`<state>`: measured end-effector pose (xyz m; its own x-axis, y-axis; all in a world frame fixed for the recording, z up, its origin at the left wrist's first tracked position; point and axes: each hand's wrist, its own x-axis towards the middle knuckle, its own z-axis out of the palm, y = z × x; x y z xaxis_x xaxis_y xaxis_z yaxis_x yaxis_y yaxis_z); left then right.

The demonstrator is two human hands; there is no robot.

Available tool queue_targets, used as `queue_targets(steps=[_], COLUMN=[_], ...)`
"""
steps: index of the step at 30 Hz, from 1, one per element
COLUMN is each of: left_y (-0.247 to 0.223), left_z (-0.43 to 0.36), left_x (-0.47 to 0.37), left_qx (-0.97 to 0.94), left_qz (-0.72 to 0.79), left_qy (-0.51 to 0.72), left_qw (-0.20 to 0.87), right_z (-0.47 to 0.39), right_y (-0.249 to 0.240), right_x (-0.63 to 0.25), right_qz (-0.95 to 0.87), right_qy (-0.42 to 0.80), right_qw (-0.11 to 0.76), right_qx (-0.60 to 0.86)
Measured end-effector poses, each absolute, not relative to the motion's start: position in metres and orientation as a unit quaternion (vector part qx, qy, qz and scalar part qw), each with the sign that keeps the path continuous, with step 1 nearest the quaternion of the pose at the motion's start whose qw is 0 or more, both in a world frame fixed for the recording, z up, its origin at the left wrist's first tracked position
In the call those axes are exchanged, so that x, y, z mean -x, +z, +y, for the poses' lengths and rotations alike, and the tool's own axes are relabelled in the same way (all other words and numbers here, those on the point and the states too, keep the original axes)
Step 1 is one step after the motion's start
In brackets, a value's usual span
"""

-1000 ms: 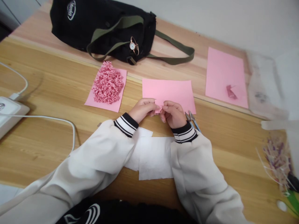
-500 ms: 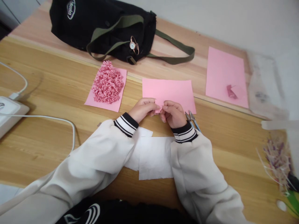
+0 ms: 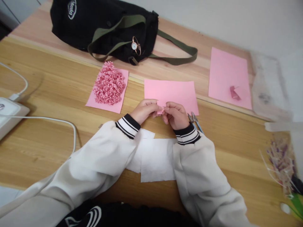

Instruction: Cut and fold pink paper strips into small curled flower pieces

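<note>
Barely shifted, both hands (image 3: 145, 111) (image 3: 177, 116) pinch the small pink piece (image 3: 161, 104).

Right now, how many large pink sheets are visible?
3: left sheet under the pink pile, middle sheet partly hidden by left hand and right hand, right sheet further back. More may lie beneath.

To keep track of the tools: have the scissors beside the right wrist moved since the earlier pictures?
No: the scissors lie by the same near-right corner of the middle pink sheet, with no visible shift.
</note>
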<state>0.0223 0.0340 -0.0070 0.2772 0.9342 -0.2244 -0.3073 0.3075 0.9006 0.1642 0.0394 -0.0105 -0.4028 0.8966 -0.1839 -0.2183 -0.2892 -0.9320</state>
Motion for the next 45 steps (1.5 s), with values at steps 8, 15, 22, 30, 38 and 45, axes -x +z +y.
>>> queue_targets(steps=[8, 15, 22, 30, 38, 45], left_y=[-0.0063, -0.0042, -0.0056, -0.0076, -0.0079, -0.0081], left_z=[0.0341, 0.0341, 0.0342, 0.0339, 0.0343, 0.034], left_x=[-0.0223, -0.0232, -0.0225, -0.0223, -0.0221, -0.0223], left_qx=[-0.375, -0.37, -0.38, -0.389, -0.386, -0.386], left_qz=[0.4, 0.393, 0.395, 0.406, 0.408, 0.402], left_qy=[0.444, 0.449, 0.446, 0.443, 0.441, 0.442], left_qw=[0.709, 0.712, 0.707, 0.698, 0.7, 0.702], right_z=[0.0399, 0.0396, 0.0396, 0.0391, 0.0389, 0.0391], right_y=[-0.0081, -0.0067, -0.007, -0.0085, -0.0074, -0.0089], right_x=[-0.1635, -0.1628, -0.162, -0.1632, -0.1643, -0.164], right_qz=[-0.454, -0.446, -0.44, -0.451, -0.467, -0.45], right_qy=[0.71, 0.712, 0.712, 0.707, 0.704, 0.712], right_qw=[0.401, 0.399, 0.401, 0.398, 0.409, 0.403], right_qx=[0.36, 0.368, 0.373, 0.372, 0.345, 0.358])
